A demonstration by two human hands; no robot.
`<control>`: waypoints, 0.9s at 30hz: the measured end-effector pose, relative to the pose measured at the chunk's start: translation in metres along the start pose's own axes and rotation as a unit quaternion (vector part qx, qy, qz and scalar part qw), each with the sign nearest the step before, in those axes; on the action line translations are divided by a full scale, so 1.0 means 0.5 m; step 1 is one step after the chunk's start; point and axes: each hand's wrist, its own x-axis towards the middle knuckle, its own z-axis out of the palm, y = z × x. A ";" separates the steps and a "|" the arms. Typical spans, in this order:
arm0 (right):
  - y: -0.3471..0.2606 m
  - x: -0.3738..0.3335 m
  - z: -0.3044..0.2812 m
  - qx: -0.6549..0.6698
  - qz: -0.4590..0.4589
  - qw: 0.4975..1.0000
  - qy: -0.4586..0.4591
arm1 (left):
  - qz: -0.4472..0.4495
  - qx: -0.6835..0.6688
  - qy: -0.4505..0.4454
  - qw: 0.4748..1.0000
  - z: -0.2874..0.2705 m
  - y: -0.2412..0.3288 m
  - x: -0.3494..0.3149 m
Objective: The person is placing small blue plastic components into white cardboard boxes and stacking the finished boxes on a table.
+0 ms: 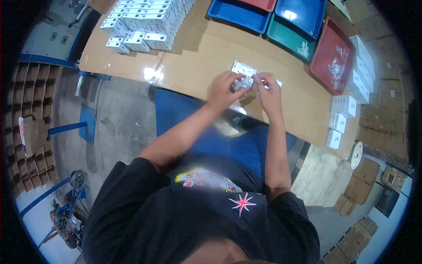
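Near the front edge of the table, both hands come together over a small clear plastic packet [244, 83]. My left hand [223, 91] is closed round its left side, thumb below and fingers above. At its right, the fingers of my right hand [269, 91] are pinched together; what they grip is too small to make out. Just beyond the hands lies a small white printed box [242, 67], partly covered by the left fingers. A bit of white shows beside the right fingertips.
Stacked white boxes [147, 22] fill the table's far left. Blue trays [239, 16], a green tray [281, 35] and a red tray [323, 48] with clear plastic pieces [336, 70] stand at the far right. More white boxes [343, 106] line the right edge.
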 end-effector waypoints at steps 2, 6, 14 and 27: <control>0.001 0.030 -0.011 -0.015 -0.019 1.000 0.014 | -0.021 -0.022 -0.001 1.000 0.000 0.000 0.000; 0.010 0.115 -0.020 0.033 0.038 0.999 0.005 | -0.014 -0.005 0.006 1.000 -0.001 0.006 0.002; 0.011 0.360 -0.007 -0.257 -0.061 0.965 -0.003 | -0.042 0.015 0.007 0.999 -0.004 0.014 0.006; 0.086 0.574 0.067 -0.495 -0.094 0.846 -0.172 | -0.047 0.073 0.010 0.996 0.003 0.000 0.006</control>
